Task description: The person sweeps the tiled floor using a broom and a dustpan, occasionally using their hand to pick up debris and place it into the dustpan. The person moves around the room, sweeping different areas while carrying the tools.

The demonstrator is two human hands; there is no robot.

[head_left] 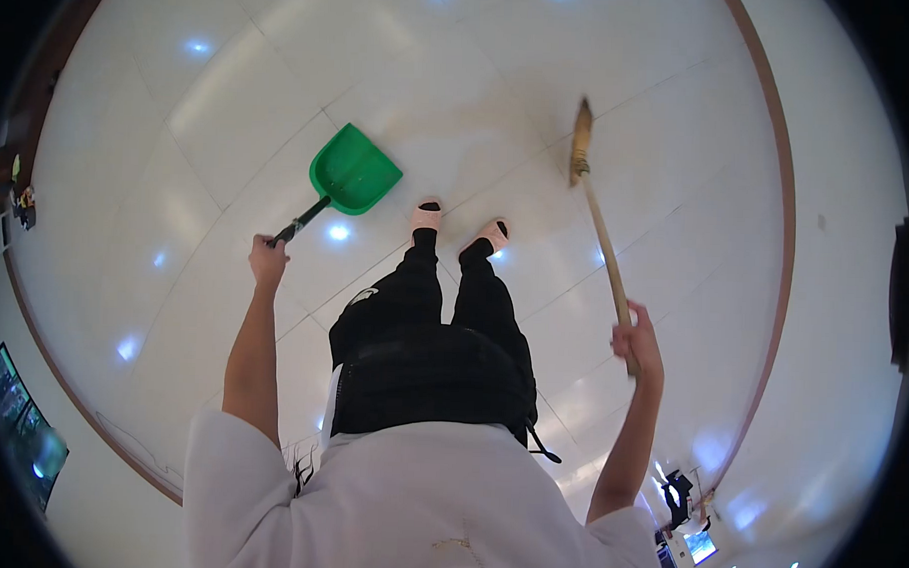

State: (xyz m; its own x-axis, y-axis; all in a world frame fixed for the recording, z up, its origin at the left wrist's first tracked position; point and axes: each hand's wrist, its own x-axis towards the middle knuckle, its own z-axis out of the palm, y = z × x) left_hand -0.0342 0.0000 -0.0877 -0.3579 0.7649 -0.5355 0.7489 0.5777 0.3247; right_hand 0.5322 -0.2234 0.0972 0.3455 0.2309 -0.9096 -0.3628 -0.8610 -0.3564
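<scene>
The green dustpan (354, 170) sits left of centre in the upper half of the frame, its scoop facing away from the person over the floor (230, 106). Whether it touches the tiles cannot be told. Its dark handle (301, 222) runs down and left into the left hand (268, 260), which is closed in a fist around the end of it, arm stretched forward.

To the right, the broom (581, 138) has its straw-coloured head near the upper centre-right, against or just above the floor. Its pale wooden stick (606, 254) slants down and right to the right hand (638, 342), which is wrapped tightly around the upper part of the stick.

Between the two tools, near the middle of the frame, are the person's two feet (427, 216) in light slippers with dark socks, standing close together, and below them dark checked trousers (427, 368) and a white shirt (417, 503) filling the bottom centre.

The floor is glossy white tile with thin joints and bright spots of reflected ceiling light. A brown skirting strip (776, 245) curves along the right side, with another along the left. Lit screens (14, 419) show at the lower left edge, and more (701, 545) at the lower right.
</scene>
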